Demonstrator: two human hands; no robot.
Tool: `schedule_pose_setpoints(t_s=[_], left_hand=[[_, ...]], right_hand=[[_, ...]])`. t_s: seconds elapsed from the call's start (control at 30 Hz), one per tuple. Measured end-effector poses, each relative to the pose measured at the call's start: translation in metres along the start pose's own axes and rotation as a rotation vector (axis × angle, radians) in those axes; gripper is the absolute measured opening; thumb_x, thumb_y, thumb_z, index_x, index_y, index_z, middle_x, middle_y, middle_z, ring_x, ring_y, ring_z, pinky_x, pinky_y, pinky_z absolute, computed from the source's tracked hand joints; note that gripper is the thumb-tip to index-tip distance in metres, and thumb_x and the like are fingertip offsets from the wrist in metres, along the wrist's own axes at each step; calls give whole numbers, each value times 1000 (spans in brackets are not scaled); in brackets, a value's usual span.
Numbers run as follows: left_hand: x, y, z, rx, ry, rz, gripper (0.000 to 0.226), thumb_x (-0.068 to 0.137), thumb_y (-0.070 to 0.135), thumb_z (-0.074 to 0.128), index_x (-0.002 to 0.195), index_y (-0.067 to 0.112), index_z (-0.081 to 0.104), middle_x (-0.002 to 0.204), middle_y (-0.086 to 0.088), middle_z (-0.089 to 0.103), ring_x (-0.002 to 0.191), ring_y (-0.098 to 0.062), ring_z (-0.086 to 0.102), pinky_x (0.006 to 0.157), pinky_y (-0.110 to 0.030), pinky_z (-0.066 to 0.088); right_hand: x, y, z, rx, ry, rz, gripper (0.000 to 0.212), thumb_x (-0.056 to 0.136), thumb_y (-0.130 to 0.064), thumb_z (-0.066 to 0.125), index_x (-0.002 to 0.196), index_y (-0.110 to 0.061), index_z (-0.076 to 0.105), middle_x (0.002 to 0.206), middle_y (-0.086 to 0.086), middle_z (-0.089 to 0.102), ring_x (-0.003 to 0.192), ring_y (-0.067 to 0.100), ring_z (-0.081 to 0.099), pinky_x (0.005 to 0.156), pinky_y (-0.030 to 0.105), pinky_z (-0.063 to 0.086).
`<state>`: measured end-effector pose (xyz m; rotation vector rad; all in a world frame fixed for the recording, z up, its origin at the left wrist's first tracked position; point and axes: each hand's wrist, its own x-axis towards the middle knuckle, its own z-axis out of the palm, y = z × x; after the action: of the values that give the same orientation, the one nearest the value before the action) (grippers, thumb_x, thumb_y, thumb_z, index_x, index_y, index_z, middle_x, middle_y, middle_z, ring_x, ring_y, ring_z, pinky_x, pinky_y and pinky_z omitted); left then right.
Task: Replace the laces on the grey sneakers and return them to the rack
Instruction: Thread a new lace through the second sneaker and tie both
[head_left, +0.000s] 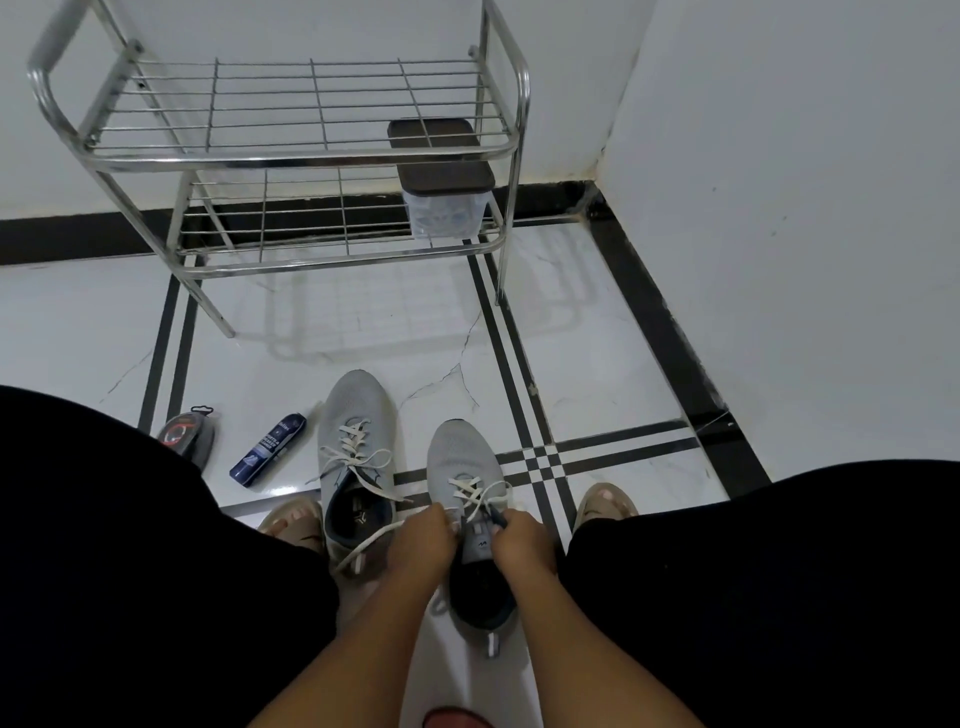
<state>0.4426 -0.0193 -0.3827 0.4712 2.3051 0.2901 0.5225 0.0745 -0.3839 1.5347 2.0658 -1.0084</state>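
From the head view, both hands work the right-hand grey sneaker (465, 499) on the floor (597, 364): the left hand (418, 540) pinches a white lace (480, 493), and the right hand (519, 540) grips at the tongue. This looks like the lacing or unlacing step; next comes feeding an eyelet. Both sneakers lie lengthwise, toes toward the rack (291, 156); the other sneaker (356, 447) sits just beside, laces loose.

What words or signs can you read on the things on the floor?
Blue tube: white lettering, too blurred to read.
Right sneaker: small white logo mark on the tongue, no readable letters.
Left sneaker: pale emblem on the insole, not readable.
Round packet: print too small to read.
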Motion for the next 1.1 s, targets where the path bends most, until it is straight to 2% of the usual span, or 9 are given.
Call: schedule_pose_setpoints(t_s=[0.07,0.17,0.27,0.3,0.5,0.73,0.87,1.0,1.1], left_hand=[[3,-1,-4,-183,115,-55,19,94,22,44,95,13,60,108,-14,65,98,-30,59,79,-34,44],[12,1,-30,-827,425,-265,19,93,12,39,96,6,57,98,-18,66,86,-29,56,76,-36,44],[13,9,-40,-1419,342,-330,15,92,9,35,99,0,45,70,-16,58,67,-30,57,69,-40,51],[13,10,-37,-1362,311,-326,17,94,13,36,100,0,45,70,-15,56,64,-29,57,67,-39,52],[11,-2,-14,-66,136,47,20,94,33,52,105,19,62,109,-9,67,105,-27,60,84,-33,48],[11,-4,-8,210,158,110,33,97,30,41,111,12,64,115,-10,62,109,-27,59,87,-36,50],[12,-6,-10,373,452,159,29,94,34,42,112,22,60,116,0,55,113,-22,50,96,-39,40],[21,-9,-10,570,229,158,30,97,36,41,113,25,65,121,1,57,127,-23,42,116,-56,7],[19,-7,-9,383,176,82,37,97,41,40,102,18,69,111,-1,63,117,-24,51,116,-58,11]], right_hand=[[0,2,-1,6,8,3,30,96,-23,44,119,-22,62,120,9,63,110,30,59,78,28,42],[2,3,-1,3,8,-7,28,96,-19,43,116,-21,63,119,9,63,108,30,59,76,28,42],[3,0,0,33,3,-24,27,97,-21,42,116,-18,62,118,10,63,107,30,59,75,28,42],[3,-1,0,50,1,-25,27,98,-23,43,117,-18,61,119,10,62,108,31,59,75,28,42],[5,-3,0,15,29,-16,27,98,-22,42,117,-20,62,116,8,63,105,29,60,74,30,45],[7,-2,1,-38,57,0,26,97,-18,41,109,-21,63,113,6,64,102,27,60,70,29,41],[7,-2,2,-68,32,-42,27,97,-17,39,110,-21,62,113,7,63,101,27,60,70,29,42],[7,-3,0,-83,3,-70,25,97,-16,39,108,-19,61,113,8,63,102,28,60,71,28,42],[9,-3,-1,-50,-48,-91,23,98,-22,41,109,-17,61,114,9,63,103,28,59,75,29,43]])
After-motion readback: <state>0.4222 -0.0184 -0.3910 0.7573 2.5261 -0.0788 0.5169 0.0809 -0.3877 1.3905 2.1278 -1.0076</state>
